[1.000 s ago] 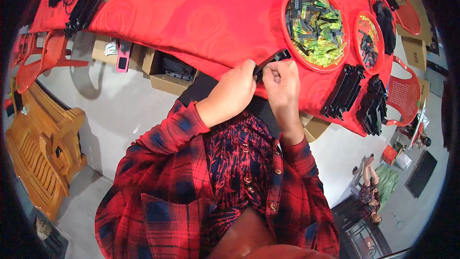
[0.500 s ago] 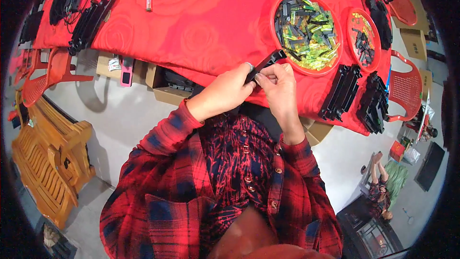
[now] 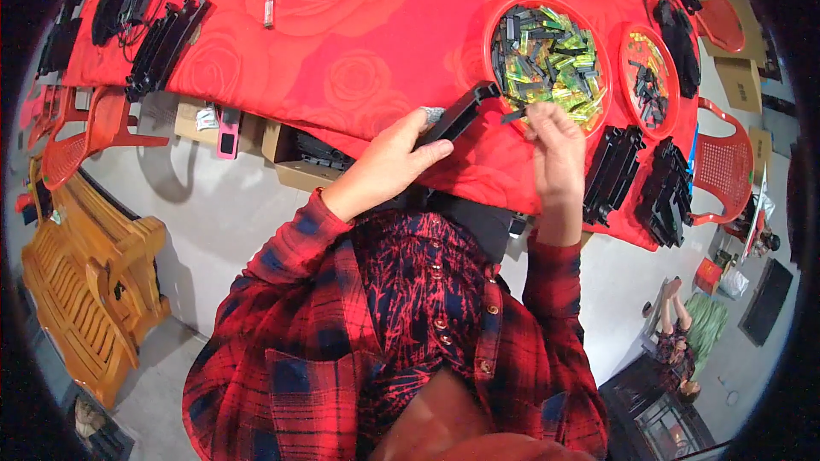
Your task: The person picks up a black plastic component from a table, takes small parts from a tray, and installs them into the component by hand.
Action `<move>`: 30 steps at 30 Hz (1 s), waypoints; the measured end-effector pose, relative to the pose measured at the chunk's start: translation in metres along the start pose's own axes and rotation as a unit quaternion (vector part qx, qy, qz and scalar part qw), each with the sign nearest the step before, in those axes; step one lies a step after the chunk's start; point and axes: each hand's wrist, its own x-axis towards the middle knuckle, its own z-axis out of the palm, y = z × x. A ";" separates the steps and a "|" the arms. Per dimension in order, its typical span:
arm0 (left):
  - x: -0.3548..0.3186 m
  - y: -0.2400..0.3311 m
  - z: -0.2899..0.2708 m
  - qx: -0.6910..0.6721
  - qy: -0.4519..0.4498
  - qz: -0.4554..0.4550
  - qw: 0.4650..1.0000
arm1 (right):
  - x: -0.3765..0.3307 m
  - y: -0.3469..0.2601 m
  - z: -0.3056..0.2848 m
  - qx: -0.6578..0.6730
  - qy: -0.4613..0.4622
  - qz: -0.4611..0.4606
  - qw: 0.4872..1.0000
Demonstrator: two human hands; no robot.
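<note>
My left hand (image 3: 395,152) is closed around a long black plastic part (image 3: 464,113), which tilts up to the right over the table's near edge. Between the fingertips of my right hand (image 3: 557,141) is a small dark strip (image 3: 513,116), apart from the long part. This hand is at the near rim of a round red tray (image 3: 490,44), which holds many small black pieces and yellow-green clear strips. Right of it stands a smaller red tray (image 3: 626,85) with yellow and black bits.
Stacked black plastic parts (image 3: 612,172) lie on the red tablecloth (image 3: 359,43) at the near right. More black parts (image 3: 162,47) and cables are at the left. A screwdriver (image 3: 270,2) lies farther back. Red chairs (image 3: 724,162) flank the table; a wooden bench (image 3: 85,282) stands left.
My right hand has left the long black part and moved right to the large tray's rim, carrying the small dark strip. My left hand has shifted slightly left, still holding the part.
</note>
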 end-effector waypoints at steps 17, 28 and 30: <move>-0.003 -0.026 0.004 -0.113 0.089 -0.072 0.987 | 0.111 -0.023 -0.001 -0.526 0.062 -0.329 0.782; -0.014 -0.037 0.007 -0.104 0.099 -0.044 0.989 | 0.114 -0.008 0.044 -0.645 0.059 -0.266 0.714; -0.017 -0.037 0.006 -0.081 0.087 -0.049 0.992 | 0.118 -0.004 0.041 -0.652 0.056 -0.188 0.733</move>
